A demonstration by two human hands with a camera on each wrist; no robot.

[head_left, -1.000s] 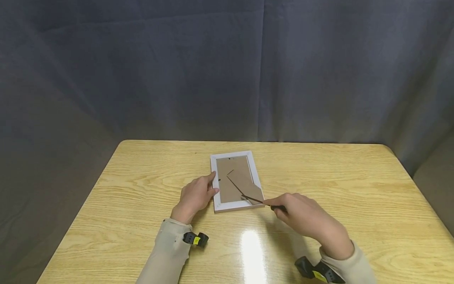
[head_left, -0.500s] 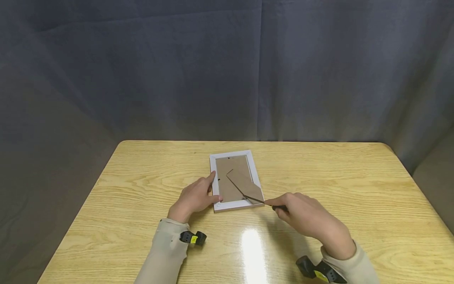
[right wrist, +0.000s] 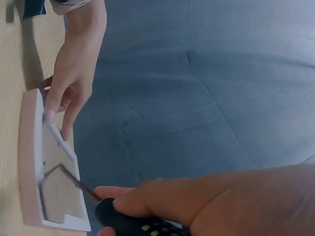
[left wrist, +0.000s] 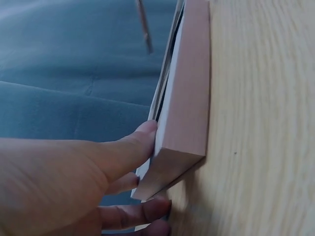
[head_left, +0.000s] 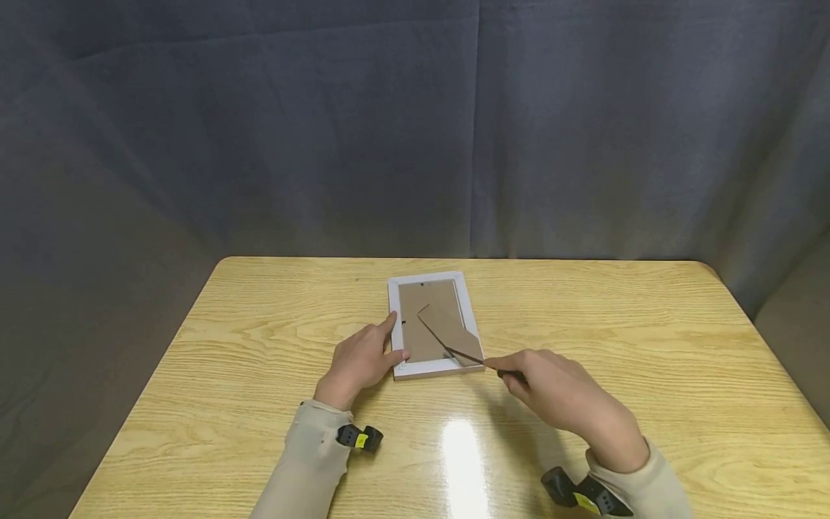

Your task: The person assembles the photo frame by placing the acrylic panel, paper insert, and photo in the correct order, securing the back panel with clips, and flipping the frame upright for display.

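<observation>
A white picture frame (head_left: pixel 433 367) lies back side up on the table, its brown backing board (head_left: pixel 424 331) showing dark flap lines. My left hand (head_left: pixel 359 358) grips the frame's near left corner, thumb on top and fingers along the side. In the left wrist view, a thin dark gap runs between board and frame (left wrist: pixel 186 93). My right hand (head_left: pixel 560 389) holds a screwdriver (right wrist: pixel 115 216) by its dark, yellow-dotted handle. Its shaft (head_left: pixel 463 355) slants left over the frame's near edge, the tip at the board's near part. Whether the tip sits under the board, I cannot tell.
The wooden table (head_left: pixel 259 324) has rounded far corners and a bright glare patch in front of the frame. A dark grey curtain (head_left: pixel 350 144) hangs behind it. Each wrist carries a small black camera (head_left: pixel 359 437).
The frame has shifted slightly away and to the right, with my left hand on it. The left thumb has moved further onto the frame. My right hand has hardly moved.
</observation>
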